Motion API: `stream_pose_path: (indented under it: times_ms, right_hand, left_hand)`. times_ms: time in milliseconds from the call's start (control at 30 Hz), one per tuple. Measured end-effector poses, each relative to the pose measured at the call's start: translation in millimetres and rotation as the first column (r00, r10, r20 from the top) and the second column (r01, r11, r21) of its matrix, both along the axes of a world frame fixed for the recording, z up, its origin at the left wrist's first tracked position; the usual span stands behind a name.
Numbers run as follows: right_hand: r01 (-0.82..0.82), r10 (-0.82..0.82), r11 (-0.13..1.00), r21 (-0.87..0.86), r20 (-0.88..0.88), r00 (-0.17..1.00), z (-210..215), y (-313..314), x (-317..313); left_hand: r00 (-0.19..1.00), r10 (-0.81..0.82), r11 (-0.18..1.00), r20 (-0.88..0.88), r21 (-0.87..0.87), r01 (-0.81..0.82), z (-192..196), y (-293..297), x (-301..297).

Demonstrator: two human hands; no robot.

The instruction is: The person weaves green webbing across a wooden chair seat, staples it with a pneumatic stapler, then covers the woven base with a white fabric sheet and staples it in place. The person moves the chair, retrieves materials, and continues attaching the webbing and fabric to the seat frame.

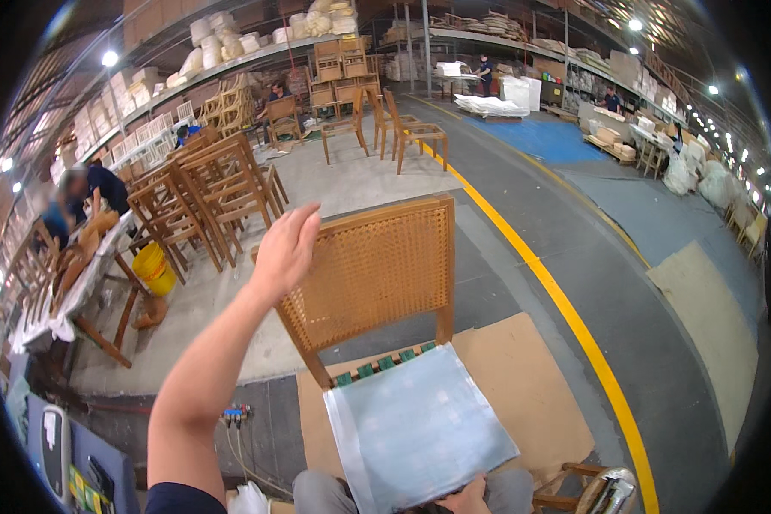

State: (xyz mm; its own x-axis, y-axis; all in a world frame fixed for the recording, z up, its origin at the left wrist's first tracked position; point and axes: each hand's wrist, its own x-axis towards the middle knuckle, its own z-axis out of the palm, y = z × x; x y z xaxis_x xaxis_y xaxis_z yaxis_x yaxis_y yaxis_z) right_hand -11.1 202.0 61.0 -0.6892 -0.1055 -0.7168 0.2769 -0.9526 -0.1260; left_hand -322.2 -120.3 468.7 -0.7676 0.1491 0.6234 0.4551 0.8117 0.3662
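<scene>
In front of me stands a wooden chair with a woven cane backrest. My left hand is at the upper left corner of the backrest, its fingers stretched upward; the thumb is hidden. A pale bluish-white cloth lies over the chair's seat. Along the seat's rear edge, green webbing straps show from under the cloth. At the seat's front edge, close to my knees, my right hand is closed on the cloth's edge, with some of its fingers hidden.
Brown cardboard lies beneath the chair. A wooden piece with a wrapped end is at lower right. Wooden chair frames, a yellow bucket and a worktable with people stand left. A yellow floor line runs right.
</scene>
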Motion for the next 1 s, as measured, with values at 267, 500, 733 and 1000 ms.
stream_pose_path:
  times_ms: [267,500,733,1000]
  right_hand:
    - [-0.147,0.146,0.989,0.010,0.091,0.985,40.6,18.8,-68.3]
    - [-0.275,0.275,0.961,0.011,-0.022,0.961,169.4,96.8,-137.3]
    - [-0.279,0.321,0.942,0.185,-0.266,0.909,329.4,214.2,-249.0]
    - [0.007,0.217,0.816,0.578,-0.316,0.924,431.0,339.8,-451.8]
  left_hand:
    - [0.720,0.269,0.939,0.640,-0.341,-0.048,-7.8,-12.8,-121.6]
    - [0.722,0.403,0.915,0.562,-0.256,-0.312,112.0,-15.0,-63.8]
    - [0.742,0.614,0.708,0.268,0.228,-0.668,258.6,-47.8,89.6]
    - [0.680,0.318,0.197,0.660,0.656,-0.729,199.4,23.6,73.4]
